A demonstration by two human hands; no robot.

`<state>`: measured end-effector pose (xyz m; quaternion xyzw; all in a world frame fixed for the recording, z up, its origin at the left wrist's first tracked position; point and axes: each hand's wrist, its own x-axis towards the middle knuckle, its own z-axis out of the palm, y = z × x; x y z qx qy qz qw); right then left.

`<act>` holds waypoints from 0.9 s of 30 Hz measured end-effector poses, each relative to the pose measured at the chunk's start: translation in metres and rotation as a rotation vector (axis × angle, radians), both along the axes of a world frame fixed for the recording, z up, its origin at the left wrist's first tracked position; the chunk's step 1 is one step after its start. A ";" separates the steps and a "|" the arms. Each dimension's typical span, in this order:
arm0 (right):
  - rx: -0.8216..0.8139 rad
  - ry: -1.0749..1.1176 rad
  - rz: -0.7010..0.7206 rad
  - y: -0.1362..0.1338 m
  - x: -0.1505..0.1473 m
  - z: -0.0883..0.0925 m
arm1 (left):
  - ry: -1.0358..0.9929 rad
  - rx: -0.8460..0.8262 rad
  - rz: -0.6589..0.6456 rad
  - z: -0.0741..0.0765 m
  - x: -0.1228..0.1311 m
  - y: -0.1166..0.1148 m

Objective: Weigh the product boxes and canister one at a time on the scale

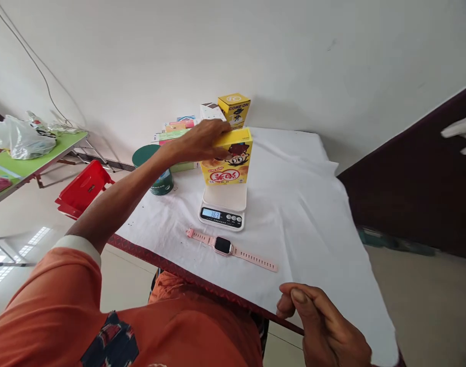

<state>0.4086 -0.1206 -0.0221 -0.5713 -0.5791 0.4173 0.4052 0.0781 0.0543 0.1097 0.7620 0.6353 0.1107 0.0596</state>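
My left hand (208, 141) grips a yellow printed cardboard box (226, 171) by its upper left part. The box is upright over the back of a white digital scale (223, 204); whether its full weight rests there I cannot tell. Digits that look like 363 show on the lit display. In front of the scale lies a pink-strapped smartwatch (223, 245), strap stretched out, screen dark. Near the table's front edge hovers my right hand (320, 321), thumb and fingers closed together with nothing visible in them.
Behind the box stand another yellow box (235, 109), a white box (211, 110) and colourful packs (175, 131). A dark green canister (162, 184) is left of the scale. White cloth (294, 229) covers the table. Left are a red stool (83, 188) and a green table (60, 145).
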 end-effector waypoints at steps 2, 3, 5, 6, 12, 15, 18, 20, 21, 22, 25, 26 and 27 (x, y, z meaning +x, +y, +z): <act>0.014 0.006 0.025 0.002 -0.004 0.002 | 0.012 -0.014 -0.085 -0.011 0.011 0.003; 0.017 0.011 0.048 0.002 -0.005 0.001 | 0.023 -0.023 -0.117 -0.015 0.014 0.004; 0.011 0.019 0.081 0.002 -0.008 -0.002 | 0.043 -0.043 -0.156 -0.021 0.019 0.007; 0.011 0.018 0.090 0.002 -0.010 -0.004 | 0.048 -0.052 -0.164 -0.023 0.020 0.008; 0.084 -0.053 0.088 0.033 -0.011 0.002 | -0.067 -0.021 -0.123 -0.023 0.018 0.007; 0.189 -0.095 0.061 0.067 -0.006 0.010 | -0.153 0.082 -0.086 -0.020 0.015 -0.011; 0.306 -0.114 0.045 0.105 -0.004 0.008 | -0.253 0.320 0.002 -0.029 0.013 -0.042; 0.332 -0.111 0.034 0.130 -0.006 0.001 | -0.308 0.426 0.107 -0.047 0.012 -0.064; 0.328 -0.120 0.038 0.142 -0.008 -0.005 | -0.333 0.437 0.151 -0.060 0.012 -0.073; 0.318 -0.135 0.045 0.153 -0.011 -0.011 | -0.366 0.434 0.176 -0.074 0.012 -0.081; 0.277 -0.196 0.077 0.179 -0.022 -0.033 | -0.521 0.400 0.177 -0.124 0.008 -0.093; 0.271 -0.209 0.085 0.185 -0.026 -0.041 | -0.581 0.383 0.183 -0.140 0.006 -0.094; 0.271 -0.217 0.087 0.190 -0.030 -0.049 | -0.638 0.357 0.193 -0.156 0.004 -0.093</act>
